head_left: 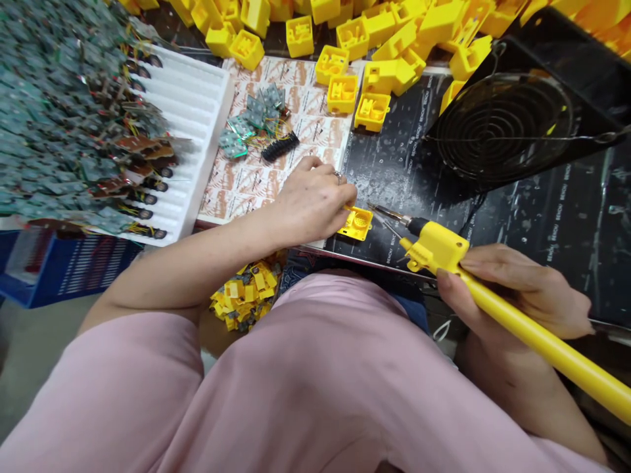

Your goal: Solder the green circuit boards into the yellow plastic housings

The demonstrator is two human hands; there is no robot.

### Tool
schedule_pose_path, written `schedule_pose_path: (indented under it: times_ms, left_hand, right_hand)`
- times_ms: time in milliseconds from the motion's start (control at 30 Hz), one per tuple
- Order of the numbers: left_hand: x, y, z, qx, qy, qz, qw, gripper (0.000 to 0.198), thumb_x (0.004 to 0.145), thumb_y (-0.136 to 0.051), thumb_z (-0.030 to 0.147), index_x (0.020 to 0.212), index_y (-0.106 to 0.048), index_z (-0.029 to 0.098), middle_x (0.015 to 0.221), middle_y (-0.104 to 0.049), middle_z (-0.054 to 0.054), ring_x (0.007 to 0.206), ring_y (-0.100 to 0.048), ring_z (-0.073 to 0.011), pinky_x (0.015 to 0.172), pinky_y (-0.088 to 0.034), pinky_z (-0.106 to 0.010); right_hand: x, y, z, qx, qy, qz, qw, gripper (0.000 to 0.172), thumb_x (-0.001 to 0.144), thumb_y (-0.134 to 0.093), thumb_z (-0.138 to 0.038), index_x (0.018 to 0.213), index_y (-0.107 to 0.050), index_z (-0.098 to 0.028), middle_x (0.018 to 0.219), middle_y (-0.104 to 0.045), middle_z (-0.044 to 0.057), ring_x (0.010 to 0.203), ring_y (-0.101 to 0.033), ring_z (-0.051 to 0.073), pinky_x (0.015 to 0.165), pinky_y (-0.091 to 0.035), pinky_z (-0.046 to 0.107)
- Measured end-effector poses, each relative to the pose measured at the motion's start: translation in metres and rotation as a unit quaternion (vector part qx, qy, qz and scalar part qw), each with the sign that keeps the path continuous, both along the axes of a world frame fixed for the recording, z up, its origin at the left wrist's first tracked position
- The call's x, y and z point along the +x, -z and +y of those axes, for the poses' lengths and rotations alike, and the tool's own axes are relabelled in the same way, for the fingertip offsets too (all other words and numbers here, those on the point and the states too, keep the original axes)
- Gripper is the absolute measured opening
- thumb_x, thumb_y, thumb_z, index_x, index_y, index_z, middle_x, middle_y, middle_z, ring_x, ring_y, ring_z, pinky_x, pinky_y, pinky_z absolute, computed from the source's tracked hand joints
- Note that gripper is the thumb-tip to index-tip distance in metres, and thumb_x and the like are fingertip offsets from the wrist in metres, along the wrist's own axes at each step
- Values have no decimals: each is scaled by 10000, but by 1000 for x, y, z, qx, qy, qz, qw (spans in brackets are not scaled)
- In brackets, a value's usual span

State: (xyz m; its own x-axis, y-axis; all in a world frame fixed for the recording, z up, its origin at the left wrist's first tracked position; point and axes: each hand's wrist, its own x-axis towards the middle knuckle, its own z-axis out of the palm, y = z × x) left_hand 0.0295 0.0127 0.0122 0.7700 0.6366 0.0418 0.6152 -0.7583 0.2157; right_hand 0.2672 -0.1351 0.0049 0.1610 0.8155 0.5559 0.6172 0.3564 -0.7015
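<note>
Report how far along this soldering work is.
Done, it seems: a heap of small yellow assemblies by the lap. In hand: the left hand steadies one yellow housing on the black mat, while the right hand holds the soldering iron beside it. Left: many loose housings and circuit boards.

We see a black work mat printed with white lettering (542, 217) covering the right of the bench, its surface glossy with reflected light. Toward the far right corner stands a black box fan with a round wire grille (503, 125). At the left edge a blue ribbed plastic crate (69, 266) sits lower down, and beneath it shows a patch of dull grey floor (29, 348).
</note>
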Motion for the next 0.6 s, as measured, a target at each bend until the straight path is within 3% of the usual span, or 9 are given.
schedule_pose_path:
  times_ms: [100, 167, 333, 400, 600]
  left_hand:
    - [-19, -2, -1, -81, -21, -81, 993, 485, 845, -603, 390, 1285, -573, 189, 1083, -719, -58, 1020, -657, -228, 946, -471, -392]
    - [-33, 1, -3, -122, -42, -136, 982, 569, 843, -635, 420, 1336, -517, 161, 1167, -704, -83, 1062, -661, -208, 933, -493, -340]
    - [-48, 13, -15, -147, -135, -216, 956, 250, 888, -602, 387, 989, -695, 177, 993, -757, -67, 938, -695, -186, 861, -528, -324]
    - [-45, 16, -20, -127, -146, -232, 953, 227, 919, -574, 367, 907, -724, 198, 915, -766, -53, 897, -688, -187, 858, -520, -349]
    - [-28, 17, -27, 6, -38, -140, 989, 198, 950, -577, 313, 911, -768, 284, 797, -749, -11, 874, -606, -199, 983, -378, -482]
  right_hand:
    - [3, 1, -2, -26, 28, -5, 999, 402, 676, -854, -209, 1037, -727, -332, 839, -743, -37, 562, -630, 157, 423, -435, 291]
    - [6, 3, -3, -53, 46, -10, 997, 444, 696, -844, -245, 1108, -719, -353, 865, -752, -41, 548, -624, 149, 419, -426, 290]
    - [10, 10, 6, 3, 13, -44, 999, 512, 673, -852, -220, 1152, -713, -337, 860, -759, -32, 583, -675, 152, 465, -512, 253]
    - [9, 10, 8, 17, -3, -55, 998, 514, 669, -855, -216, 1152, -713, -324, 842, -758, -29, 574, -675, 143, 460, -519, 230]
    - [9, 12, 1, 3, 13, -40, 999, 517, 652, -869, -218, 1139, -724, -309, 862, -764, -11, 604, -683, 156, 484, -541, 249]
